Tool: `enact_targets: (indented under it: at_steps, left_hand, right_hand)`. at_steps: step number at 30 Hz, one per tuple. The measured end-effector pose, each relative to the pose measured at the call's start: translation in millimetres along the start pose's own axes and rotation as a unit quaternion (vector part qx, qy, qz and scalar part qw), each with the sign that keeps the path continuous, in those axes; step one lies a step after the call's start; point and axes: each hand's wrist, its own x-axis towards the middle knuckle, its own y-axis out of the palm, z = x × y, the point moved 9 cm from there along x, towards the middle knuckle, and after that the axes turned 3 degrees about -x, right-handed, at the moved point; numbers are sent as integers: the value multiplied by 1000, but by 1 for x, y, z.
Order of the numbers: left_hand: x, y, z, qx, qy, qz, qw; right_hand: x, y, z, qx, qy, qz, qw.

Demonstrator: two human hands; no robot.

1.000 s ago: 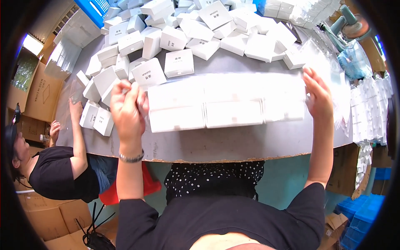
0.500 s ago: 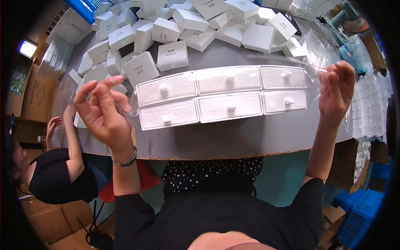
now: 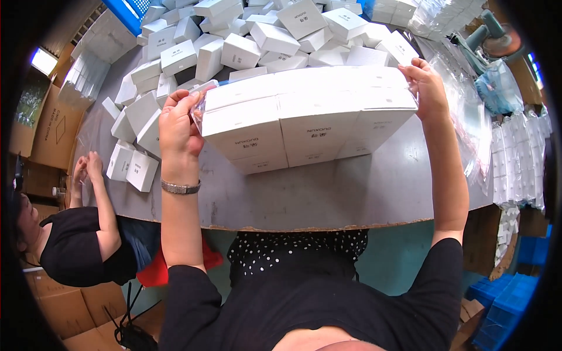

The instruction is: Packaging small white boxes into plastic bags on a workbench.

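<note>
A block of several white drawer boxes [image 3: 313, 131], packed tight in two layers, stands above the near part of the table, inside a clear plastic bag [image 3: 199, 112]. Printed box faces are turned toward me, and the drawer knobs are out of sight. My left hand [image 3: 181, 126] is closed on the plastic at the block's left end, thumb and fingers pinching it. At the opposite end my right hand [image 3: 427, 88] grips the plastic by the upper right corner, its fingertips partly behind the film. Whether the block's bottom edge touches the table cannot be told.
A heap of loose white boxes [image 3: 240, 51] covers the far side of the grey table [image 3: 398, 187]. Wrapped packs [image 3: 518, 164] are stacked at the right, near a small fan [image 3: 497, 42]. At the left, a co-worker's hands [image 3: 88, 167] are beside two boxes [image 3: 139, 169].
The block has tipped over, so its knobbed drawer fronts have gone from view and printed faces show. My hands have moved inward and closed on the plastic at its ends.
</note>
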Motion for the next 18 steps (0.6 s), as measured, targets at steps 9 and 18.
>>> enact_targets:
  at_steps: [9, 18]
  left_hand:
    - [-121, -48, -12, 69, -33, 30, 997]
    - [-201, -129, 52, 160, -108, -11, 981]
  right_hand:
    - [-131, -42, -27, 167, 141, 93, 972]
    - [-276, -83, -90, -39, 178, 39, 983]
